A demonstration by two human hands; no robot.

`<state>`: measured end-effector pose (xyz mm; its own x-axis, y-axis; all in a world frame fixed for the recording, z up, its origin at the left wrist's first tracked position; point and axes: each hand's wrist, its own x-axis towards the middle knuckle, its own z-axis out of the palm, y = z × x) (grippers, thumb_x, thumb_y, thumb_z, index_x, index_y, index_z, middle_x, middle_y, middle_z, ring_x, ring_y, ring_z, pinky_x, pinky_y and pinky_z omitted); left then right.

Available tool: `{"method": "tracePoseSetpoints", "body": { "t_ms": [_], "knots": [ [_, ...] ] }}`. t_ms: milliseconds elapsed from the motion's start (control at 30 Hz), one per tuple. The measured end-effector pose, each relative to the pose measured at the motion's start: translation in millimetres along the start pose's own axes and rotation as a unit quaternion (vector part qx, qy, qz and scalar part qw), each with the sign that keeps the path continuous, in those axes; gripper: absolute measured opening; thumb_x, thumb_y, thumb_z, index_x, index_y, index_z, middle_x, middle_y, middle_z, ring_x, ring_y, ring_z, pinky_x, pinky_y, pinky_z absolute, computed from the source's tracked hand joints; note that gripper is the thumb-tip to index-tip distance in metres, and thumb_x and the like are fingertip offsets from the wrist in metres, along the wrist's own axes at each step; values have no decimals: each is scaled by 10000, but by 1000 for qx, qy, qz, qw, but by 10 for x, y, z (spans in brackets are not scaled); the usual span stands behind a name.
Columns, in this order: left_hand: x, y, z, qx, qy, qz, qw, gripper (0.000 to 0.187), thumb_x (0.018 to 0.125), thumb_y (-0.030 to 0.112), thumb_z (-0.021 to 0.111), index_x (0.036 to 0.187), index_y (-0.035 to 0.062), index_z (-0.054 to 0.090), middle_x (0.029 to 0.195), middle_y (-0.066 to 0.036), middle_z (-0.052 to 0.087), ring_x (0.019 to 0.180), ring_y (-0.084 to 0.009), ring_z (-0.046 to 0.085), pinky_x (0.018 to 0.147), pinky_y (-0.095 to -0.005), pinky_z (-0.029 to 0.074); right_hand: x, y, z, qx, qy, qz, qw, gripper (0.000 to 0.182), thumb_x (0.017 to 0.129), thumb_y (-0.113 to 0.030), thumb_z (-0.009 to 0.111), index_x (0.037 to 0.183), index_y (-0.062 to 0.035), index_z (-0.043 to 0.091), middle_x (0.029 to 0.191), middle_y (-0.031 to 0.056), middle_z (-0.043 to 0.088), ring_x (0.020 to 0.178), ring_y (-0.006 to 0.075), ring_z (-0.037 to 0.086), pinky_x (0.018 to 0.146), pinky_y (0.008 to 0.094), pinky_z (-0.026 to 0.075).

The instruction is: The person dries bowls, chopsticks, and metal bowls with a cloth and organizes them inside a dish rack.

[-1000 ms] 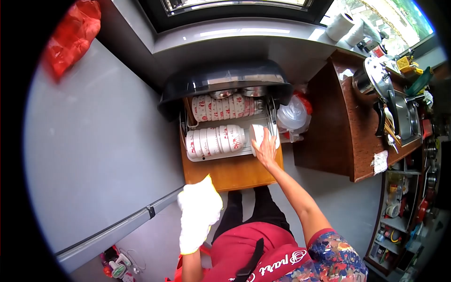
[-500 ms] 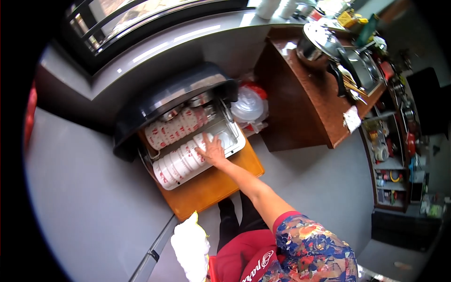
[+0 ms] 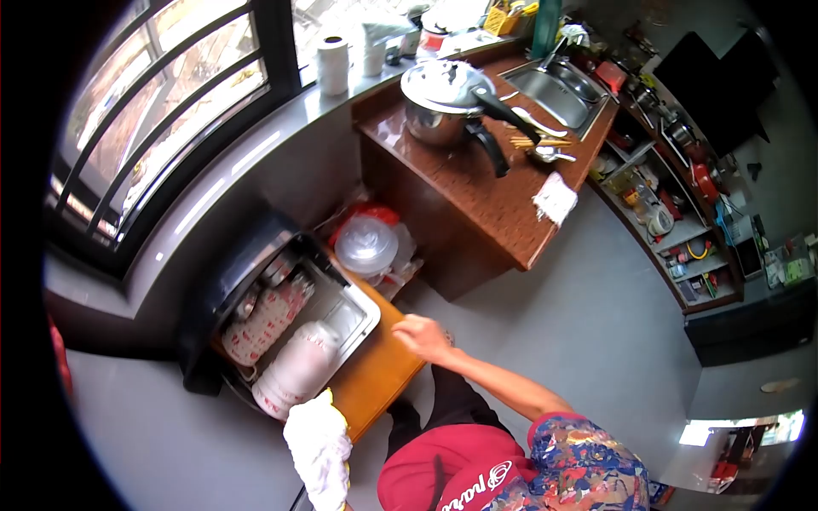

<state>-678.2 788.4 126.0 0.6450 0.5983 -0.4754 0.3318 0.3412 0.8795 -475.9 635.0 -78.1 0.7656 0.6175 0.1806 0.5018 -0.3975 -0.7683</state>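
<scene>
My right hand [image 3: 423,339] is beside the edge of an orange-brown wooden top [image 3: 386,347]. Its fingers are curled in and nothing shows in them. A white cloth [image 3: 317,451] with a yellow edge covers my left hand, whose fingers are hidden; the cloth hangs in the air by the near corner of the wooden top. On that top stands a white tray [image 3: 365,308]. A row of white bowls [image 3: 294,370] with red print lies on its side in the tray. Behind it is a second row of red-printed bowls [image 3: 264,322], with metal ware at its far end.
A big black basin [image 3: 226,277] leans over the tray's back. Clear plastic containers [image 3: 366,245] sit between it and a brown counter [image 3: 477,204]. The counter holds a pressure cooker [image 3: 439,106], chopsticks [image 3: 541,142], a white cloth scrap [image 3: 555,200] and a sink [image 3: 558,94]. Shelves [image 3: 673,221] stand at right.
My right hand has left the front row of bowls, moved right past the tray and closed from spread fingers. The camera view has turned right, towards the counter.
</scene>
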Motion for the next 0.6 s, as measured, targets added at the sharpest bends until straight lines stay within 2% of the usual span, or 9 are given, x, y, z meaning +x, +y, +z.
{"method": "tracePoseSetpoints", "body": {
  "t_ms": [33, 133, 167, 200, 267, 333, 400, 433, 600],
  "knots": [
    [36, 84, 168, 22, -26, 19, 999, 189, 933, 119, 441, 745, 106, 456, 751, -37, 474, 589, -132, 458, 588, -254, 400, 0, 134, -348, -8, 59, 8, 998, 107, 821, -158, 624, 824, -61, 667, 766, 109, 623, 693, 292, 610, 624, 363, 488],
    [111, 16, 608, 21, -154, 124, 980, 148, 902, 172, 493, 772, 102, 494, 798, -62, 509, 648, -164, 506, 669, -288, 437, 273, 298, -1702, -102, 210, 55, 971, 97, 821, -112, 609, 794, -29, 650, 756, 134, 621, 696, 290, 616, 630, 368, 489],
    [192, 28, 792, 102, -174, 172, 964, 135, 867, 168, 508, 753, 97, 495, 766, -79, 503, 646, -198, 507, 658, -319, 430, 411, 381, -2135, -129, 258, 87, 953, 90, 823, -99, 605, 793, -24, 646, 755, 145, 620, 692, 297, 616, 628, 376, 482],
    [272, 39, 977, 178, -187, 222, 940, 125, 832, 165, 522, 733, 93, 496, 734, -96, 498, 644, -232, 509, 648, -350, 423, 550, 750, -2535, -183, 311, 39, 932, 74, 807, -71, 631, 820, 0, 648, 734, 123, 622, 645, 221, 605, 597, 317, 473],
    [490, 164, 1365, 492, -129, 312, 803, 110, 717, 105, 532, 632, 80, 467, 572, -149, 452, 586, -340, 479, 543, -443, 372, 881, 1248, -3319, -259, 356, 41, 897, 86, 797, -53, 615, 861, -2, 641, 763, 134, 612, 672, 253, 601, 623, 325, 472],
    [583, 357, 1904, 528, -145, 384, 743, 103, 724, 115, 529, 649, 82, 466, 596, -139, 450, 605, -327, 474, 575, -434, 368, 1219, 1779, -3963, -303, 337, 77, 888, 106, 789, -66, 591, 885, -45, 630, 793, 127, 569, 724, 278, 582, 666, 375, 469],
    [731, 249, 2308, 525, -155, 387, 742, 84, 731, 122, 535, 685, 82, 477, 633, -136, 462, 636, -322, 481, 604, -429, 372, 1523, 2279, -4410, -361, 290, 99, 881, 236, 765, -48, 599, 1001, -45, 585, 869, 143, 553, 825, 326, 575, 730, 403, 471],
    [808, 189, 2497, 523, -156, 384, 745, 77, 734, 125, 538, 702, 83, 482, 652, -134, 468, 651, -319, 485, 618, -427, 374, 1673, 2462, -4554, -402, 243, 106, 876, 371, 733, -15, 616, 1095, -51, 546, 977, 144, 534, 936, 339, 544, 807, 410, 466],
    [1012, 58, 3060, 530, -136, 359, 756, 83, 751, 141, 554, 791, 84, 508, 745, -126, 498, 729, -305, 504, 690, -416, 383, 2336, 3111, -4839, -413, 49, 119, 902, 740, 633, 125, 594, 1308, -124, 419, 1295, 82, 414, 1182, 334, 426, 983, 402, 414]
  ]
}}
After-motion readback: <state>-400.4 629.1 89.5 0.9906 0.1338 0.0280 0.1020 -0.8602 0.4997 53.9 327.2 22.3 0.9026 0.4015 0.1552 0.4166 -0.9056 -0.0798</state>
